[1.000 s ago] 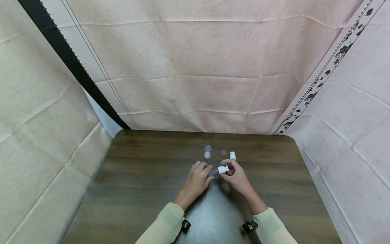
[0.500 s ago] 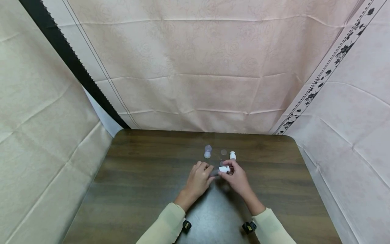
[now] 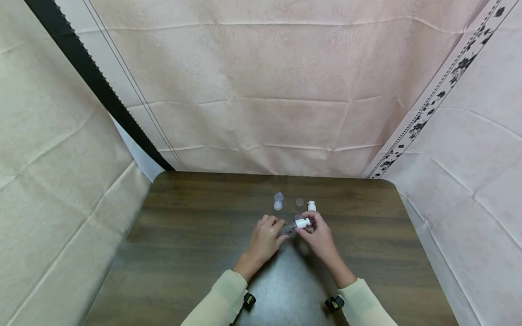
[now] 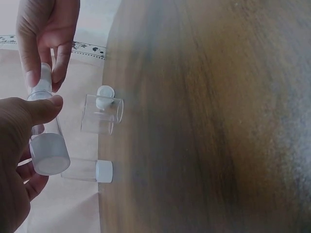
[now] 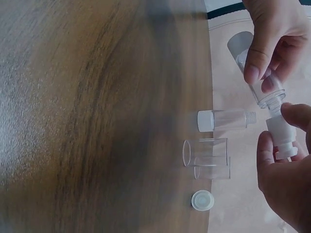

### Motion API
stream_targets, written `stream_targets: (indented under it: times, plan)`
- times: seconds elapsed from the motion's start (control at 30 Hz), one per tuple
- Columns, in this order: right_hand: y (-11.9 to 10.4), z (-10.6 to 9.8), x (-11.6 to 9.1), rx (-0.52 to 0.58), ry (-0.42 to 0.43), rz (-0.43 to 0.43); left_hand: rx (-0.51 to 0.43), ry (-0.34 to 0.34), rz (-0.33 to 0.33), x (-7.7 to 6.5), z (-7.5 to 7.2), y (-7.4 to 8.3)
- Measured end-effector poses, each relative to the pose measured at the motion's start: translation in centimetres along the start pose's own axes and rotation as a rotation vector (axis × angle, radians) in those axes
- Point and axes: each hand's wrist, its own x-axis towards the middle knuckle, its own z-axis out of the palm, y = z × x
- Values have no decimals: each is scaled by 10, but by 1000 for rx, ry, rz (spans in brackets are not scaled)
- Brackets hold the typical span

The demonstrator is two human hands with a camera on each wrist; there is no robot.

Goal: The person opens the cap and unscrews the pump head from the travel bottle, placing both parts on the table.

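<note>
My left hand (image 3: 263,237) grips a clear plastic bottle (image 5: 243,62) with a whitish base (image 4: 50,155), thumb on one side and fingers curled round the other. The thumb and fingers of my right hand (image 3: 319,235) pinch a white pump head (image 5: 280,131). In the right wrist view, the pump head sits at the threaded neck (image 5: 274,106) of the bottle, roughly in line with it. Bottle and pump are held tilted over the table, the pump end toward the right hand.
Beyond the hands stand a second clear bottle (image 5: 228,119) with a white base, two clear cylindrical covers (image 5: 206,145) and another white pump head (image 3: 311,206). The brown wooden table (image 3: 183,253) ends at a cloth backdrop (image 3: 265,113); cloth also hangs at both sides.
My right hand and the white pump head have shifted slightly right and away from me, turning a little. The left hand stays nearly still round the bottle.
</note>
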Motion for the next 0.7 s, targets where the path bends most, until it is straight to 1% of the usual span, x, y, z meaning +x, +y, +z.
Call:
stream_targets:
  times: [0.13, 0.2, 0.37, 0.53, 0.7]
  plan:
    - [2, -1, 1, -12, 33, -14, 4, 7, -3, 0, -1, -1]
    - [3, -4, 3, -57, 62, -48, 1, 17, -2, -1, 0, -2]
    - [9, -13, 7, -194, 125, -171, -7, 59, 9, -3, 4, -9]
    - [14, -23, 12, -288, 123, -217, -27, 93, 16, -5, 4, -13]
    - [19, -33, 16, -359, 97, -233, -27, 90, 6, -7, 3, -15]
